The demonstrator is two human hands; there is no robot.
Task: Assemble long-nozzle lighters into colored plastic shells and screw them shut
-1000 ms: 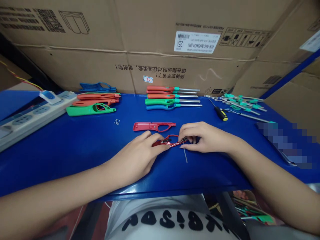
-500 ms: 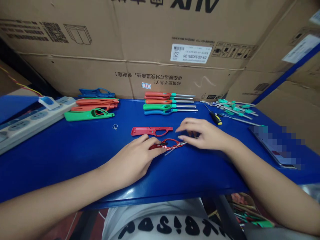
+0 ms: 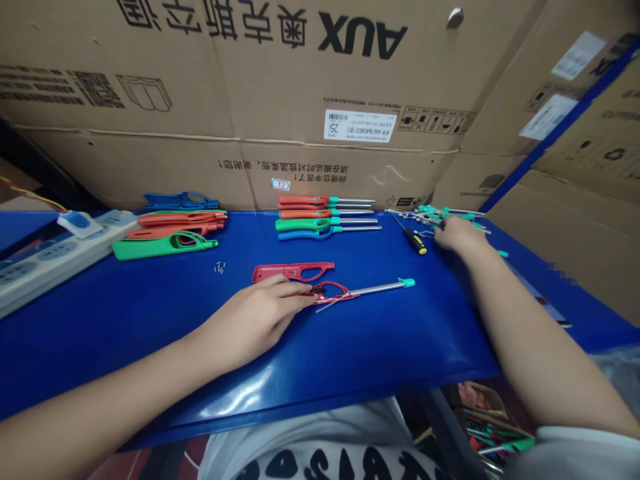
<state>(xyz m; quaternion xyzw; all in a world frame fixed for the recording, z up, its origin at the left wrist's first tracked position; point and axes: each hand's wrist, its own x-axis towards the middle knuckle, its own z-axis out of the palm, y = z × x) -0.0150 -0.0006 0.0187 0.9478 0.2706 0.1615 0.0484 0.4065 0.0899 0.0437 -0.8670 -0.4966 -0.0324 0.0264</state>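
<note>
The right grip (image 3: 461, 235) has moved — off the red handle (image 3: 349, 293), to the rod pile (image 3: 427, 213).

A small assembly workshop is being looked in on here: a blue bench (image 3: 350, 363) is backed by a big printed carton (image 3: 280, 100), its lettering turned upside down. Long-nosed lighters (image 3: 303, 225) are lined up in a row, coloured casings (image 3: 145, 250) are grouped at left, tiny screw-like pieces (image 3: 220, 268) are scattered, a screwdriver (image 3: 414, 241) is laid beside heaped green-tipped tubes (image 3: 469, 216), and a power strip (image 3: 75, 248) is set close by.
</note>
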